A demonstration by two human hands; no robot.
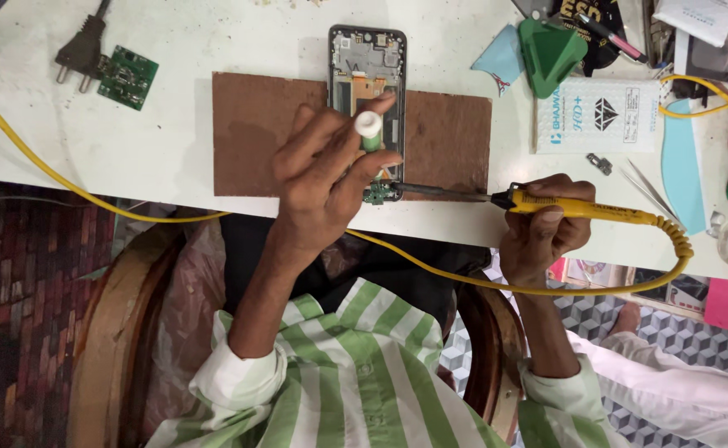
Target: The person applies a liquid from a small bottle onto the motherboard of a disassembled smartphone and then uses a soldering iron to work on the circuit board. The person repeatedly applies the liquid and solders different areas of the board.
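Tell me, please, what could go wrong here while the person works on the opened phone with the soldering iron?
1. The soldering iron tip sits close to the left hand; a slip might burn the fingers.
2. The yellow cable runs across the person's lap and could snag, possibly jerking the right hand.
3. The opened phone lies loose on the brown board near the table edge and may shift.

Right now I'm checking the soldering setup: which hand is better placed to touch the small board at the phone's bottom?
The right hand: it grips the yellow soldering iron, whose tip reaches the small board. The left hand holds a white-capped tube.
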